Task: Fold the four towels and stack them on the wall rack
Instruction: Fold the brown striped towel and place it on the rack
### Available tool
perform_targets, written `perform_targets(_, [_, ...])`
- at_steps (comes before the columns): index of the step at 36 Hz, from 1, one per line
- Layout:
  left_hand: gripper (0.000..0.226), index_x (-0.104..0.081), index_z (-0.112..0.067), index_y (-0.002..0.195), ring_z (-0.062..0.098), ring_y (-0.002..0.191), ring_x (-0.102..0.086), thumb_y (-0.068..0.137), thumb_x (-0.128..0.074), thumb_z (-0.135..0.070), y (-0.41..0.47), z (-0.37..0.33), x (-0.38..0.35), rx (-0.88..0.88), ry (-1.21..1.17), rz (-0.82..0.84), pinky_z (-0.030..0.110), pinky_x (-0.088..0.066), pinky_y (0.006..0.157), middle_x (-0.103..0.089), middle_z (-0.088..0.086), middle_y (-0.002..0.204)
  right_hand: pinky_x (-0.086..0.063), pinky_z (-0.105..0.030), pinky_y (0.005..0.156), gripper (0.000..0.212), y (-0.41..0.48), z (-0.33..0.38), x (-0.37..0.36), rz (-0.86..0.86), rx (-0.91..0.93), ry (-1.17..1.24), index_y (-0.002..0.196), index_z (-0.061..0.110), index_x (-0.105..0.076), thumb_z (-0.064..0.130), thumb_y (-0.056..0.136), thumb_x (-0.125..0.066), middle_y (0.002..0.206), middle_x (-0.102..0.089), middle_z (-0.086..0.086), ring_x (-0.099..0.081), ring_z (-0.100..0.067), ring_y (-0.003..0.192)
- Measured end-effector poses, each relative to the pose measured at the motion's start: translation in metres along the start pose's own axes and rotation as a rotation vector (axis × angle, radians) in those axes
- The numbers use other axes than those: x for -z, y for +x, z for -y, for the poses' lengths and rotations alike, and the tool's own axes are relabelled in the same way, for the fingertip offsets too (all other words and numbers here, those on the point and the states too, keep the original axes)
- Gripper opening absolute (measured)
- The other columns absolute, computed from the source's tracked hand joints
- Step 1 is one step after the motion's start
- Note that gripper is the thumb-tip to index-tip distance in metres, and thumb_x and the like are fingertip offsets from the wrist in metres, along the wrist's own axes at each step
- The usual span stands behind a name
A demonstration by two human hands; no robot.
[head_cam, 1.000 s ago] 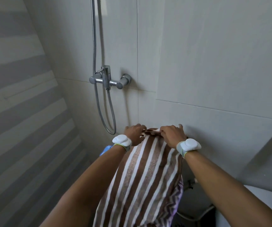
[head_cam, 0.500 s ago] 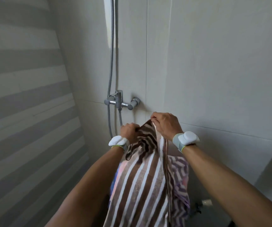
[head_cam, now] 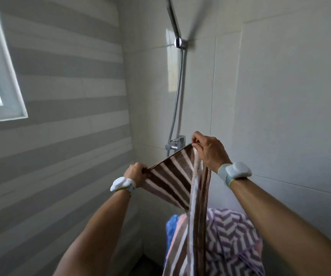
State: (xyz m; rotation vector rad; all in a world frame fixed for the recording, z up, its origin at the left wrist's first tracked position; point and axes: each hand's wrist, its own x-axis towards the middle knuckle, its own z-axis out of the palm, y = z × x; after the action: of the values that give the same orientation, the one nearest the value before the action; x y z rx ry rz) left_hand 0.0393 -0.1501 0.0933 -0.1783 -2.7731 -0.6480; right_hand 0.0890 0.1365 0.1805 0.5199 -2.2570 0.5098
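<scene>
pinching towel [head_cam: 172, 176], hands [head_cam: 135, 174] [head_cam: 210, 151] apart (right higher)

Window [head_cam: 5, 80], shower hose [head_cam: 177, 96], chrome mixer tap [head_cam: 175, 144]

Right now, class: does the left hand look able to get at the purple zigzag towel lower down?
Probably not freely. The left hand grips a corner of the striped towel, whose hanging length drapes between it and the zigzag towel. It would have to let go and reach round.
</scene>
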Motion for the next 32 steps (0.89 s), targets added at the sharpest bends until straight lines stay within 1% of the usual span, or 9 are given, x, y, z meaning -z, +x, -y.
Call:
perform_targets(5, [0.005,-0.072,-0.022,0.084,0.025,0.079,-0.068,0.085,-0.068,-0.024,-0.039,0.042,0.067,0.054,0.017,-0.083,0.03,-0.051,0.068,-0.072,0.002,0.076,-0.05,-0.039,0.064,0.008,0.02,0.053,0.011,-0.07,0.043,0.07,0.093,0.016,-0.051,0.017,0.094,-0.059,0.08,-0.067,-0.003,-0.061,-0.034,0.073])
perform_targets(10, [0.019,-0.071,-0.022,0.075,0.01,0.065,-0.07,0.082,-0.061,-0.008,-0.065,0.073,0.13,0.07,0.0,-0.173,0.032,-0.058,0.069,-0.07,-0.008,0.058,-0.053,-0.042,0.067,0.011,0.036,0.091,0.021,-0.135,0.024,0.153,0.09,0.013,-0.054,0.017,0.092,-0.064,0.082,-0.069,-0.008,-0.063,-0.034,0.074])
perform_targets(14, [0.014,-0.076,-0.021,0.083,0.003,0.063,-0.068,0.087,-0.066,-0.012,-0.096,0.081,0.2,0.07,-0.029,-0.256,0.009,-0.047,0.059,-0.067,-0.013,0.053,-0.052,-0.037,0.069,0.009,0.047,0.128,0.029,-0.184,0.021,0.203,0.089,0.009,-0.06,0.015,0.09,-0.066,0.084,-0.07,-0.012,-0.064,-0.035,0.078])
perform_targets(16, [0.009,-0.078,-0.019,0.085,0.003,0.066,-0.069,0.087,-0.07,-0.016,-0.106,0.084,0.231,0.041,-0.014,-0.288,0.015,-0.05,0.065,-0.07,-0.01,0.058,-0.047,-0.034,0.07,0.008,0.053,0.145,0.032,-0.199,0.021,0.22,0.088,0.006,-0.061,0.012,0.09,-0.066,0.085,-0.07,-0.014,-0.064,-0.034,0.079])
perform_targets(20, [0.002,-0.077,-0.019,0.084,0.023,0.072,-0.067,0.083,-0.076,-0.021,-0.129,0.101,0.288,0.055,-0.013,-0.361,0.034,-0.053,0.076,-0.074,0.009,0.075,-0.048,-0.034,0.07,0.007,0.06,0.18,0.035,-0.232,0.028,0.266,0.086,0.004,-0.062,0.009,0.088,-0.068,0.084,-0.07,-0.014,-0.065,-0.034,0.078])
perform_targets(24, [0.008,-0.078,-0.019,0.086,0.026,0.079,-0.073,0.086,-0.073,-0.013,-0.141,0.126,0.33,0.055,-0.14,-0.371,0.043,-0.059,0.082,-0.072,0.002,0.071,-0.049,-0.031,0.072,0.007,0.068,0.207,0.039,-0.231,0.055,0.311,0.086,0.006,-0.064,0.011,0.088,-0.069,0.083,-0.071,-0.011,-0.065,-0.03,0.078])
perform_targets(26, [0.02,-0.08,-0.016,0.084,0.012,0.065,-0.07,0.088,-0.067,-0.001,-0.159,0.125,0.35,0.037,-0.213,-0.411,0.038,-0.061,0.077,-0.071,-0.007,0.062,-0.051,-0.035,0.073,0.011,0.071,0.221,0.043,-0.23,0.068,0.334,0.085,0.006,-0.065,0.015,0.087,-0.071,0.082,-0.071,-0.01,-0.066,-0.03,0.077])
perform_targets(28, [0.041,-0.079,-0.028,0.068,0.001,0.052,-0.063,0.087,-0.065,0.006,-0.18,0.117,0.369,0.012,-0.265,-0.483,0.025,-0.06,0.063,-0.067,-0.011,0.054,-0.05,-0.034,0.073,0.014,0.071,0.234,0.045,-0.21,0.073,0.345,0.084,0.005,-0.066,0.017,0.087,-0.073,0.081,-0.072,-0.012,-0.066,-0.03,0.077])
perform_targets(32, [0.019,-0.073,-0.012,0.093,-0.006,0.052,-0.057,0.084,-0.069,0.005,-0.203,0.106,0.394,-0.009,-0.236,-0.56,0.009,-0.046,0.049,-0.068,0.004,0.073,-0.047,-0.027,0.07,0.02,0.07,0.245,0.045,-0.1,0.05,0.343,0.08,0.006,-0.069,0.024,0.087,-0.075,0.079,-0.071,-0.011,-0.061,-0.022,0.071])
